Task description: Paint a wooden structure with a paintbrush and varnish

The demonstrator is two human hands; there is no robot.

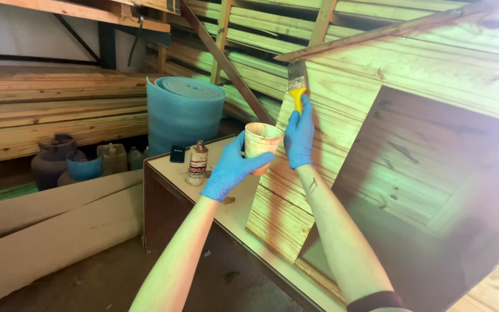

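Observation:
Both my hands wear blue gloves. My left hand (230, 168) grips a small stained plastic cup (263, 143) and holds it up over the table. My right hand (300, 136) is closed on the yellow handle of a flat paintbrush (297, 84). Its bristles point up and rest against the left edge of a slatted wooden structure (342, 110) that stands on the table. The slats look pale, with darker streaks lower down.
A white-topped table (168, 164) carries a small labelled bottle (197, 163) and a dark flat object (177, 153). A blue foam roll (183, 111) stands behind it. Jugs and pots (82, 162) sit at left on the floor, beside long pale rolls (47, 231) and stacked planks (47, 110).

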